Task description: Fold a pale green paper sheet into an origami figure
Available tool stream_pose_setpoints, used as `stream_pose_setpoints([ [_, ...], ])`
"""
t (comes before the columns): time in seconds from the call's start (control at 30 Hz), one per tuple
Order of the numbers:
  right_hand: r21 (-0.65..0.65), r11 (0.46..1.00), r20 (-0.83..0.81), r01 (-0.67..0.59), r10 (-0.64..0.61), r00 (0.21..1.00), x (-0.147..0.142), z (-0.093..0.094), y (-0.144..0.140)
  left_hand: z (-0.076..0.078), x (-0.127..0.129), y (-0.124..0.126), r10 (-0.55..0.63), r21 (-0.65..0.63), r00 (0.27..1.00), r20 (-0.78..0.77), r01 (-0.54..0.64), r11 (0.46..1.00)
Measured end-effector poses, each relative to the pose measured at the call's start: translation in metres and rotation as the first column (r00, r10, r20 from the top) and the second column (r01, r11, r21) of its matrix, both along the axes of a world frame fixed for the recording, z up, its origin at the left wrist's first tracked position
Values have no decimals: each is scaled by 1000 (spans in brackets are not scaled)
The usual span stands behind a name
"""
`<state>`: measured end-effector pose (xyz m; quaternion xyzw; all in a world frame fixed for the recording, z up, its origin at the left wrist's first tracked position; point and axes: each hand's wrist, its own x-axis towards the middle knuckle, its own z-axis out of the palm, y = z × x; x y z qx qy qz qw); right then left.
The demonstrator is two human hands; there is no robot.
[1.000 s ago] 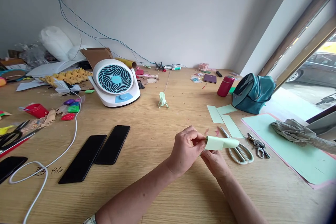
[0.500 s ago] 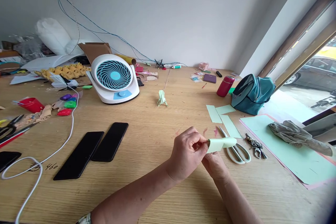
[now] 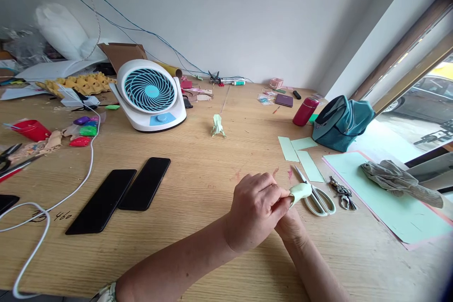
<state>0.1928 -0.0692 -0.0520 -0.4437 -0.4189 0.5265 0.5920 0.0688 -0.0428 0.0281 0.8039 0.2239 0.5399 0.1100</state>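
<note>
My left hand (image 3: 255, 207) and my right hand (image 3: 290, 222) meet above the wooden table (image 3: 198, 250), both pinching a small piece of pale green paper (image 3: 300, 192). The paper is curled over and only its rounded end shows past my fingers. My right hand lies mostly hidden beneath the left. White-handled scissors (image 3: 317, 196) rest on the table just right of the paper. A folded green paper figure (image 3: 218, 125) stands farther back, apart from both hands.
Two black phones (image 3: 122, 193) lie left of my hands, with a white cable (image 3: 67, 196) beyond them. A white and blue desk fan (image 3: 150, 96) stands at the back. Green paper strips (image 3: 299, 153), a large green sheet (image 3: 389, 198), keys (image 3: 341, 192), a red bottle (image 3: 303, 112) and a teal bag (image 3: 341, 120) fill the right.
The green paper stuck out flat and long to the right; now it is curled up short between my fingers. My hands have closed tighter together. The view has tilted slightly.
</note>
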Motion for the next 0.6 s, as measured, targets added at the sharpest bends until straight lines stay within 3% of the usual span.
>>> stream_pose_setpoints([
  [0.27, -3, 1000, -127, -27, 27, 992, -5, 4, -4, 3, -1, -3, -9, -23, 1000, 22, 9, 1000],
  [0.6, 15, 1000, -171, -12, 15, 985, -4, 0, -3, 5, -2, -3, -82, -205, 996, 36, 88, 975],
])
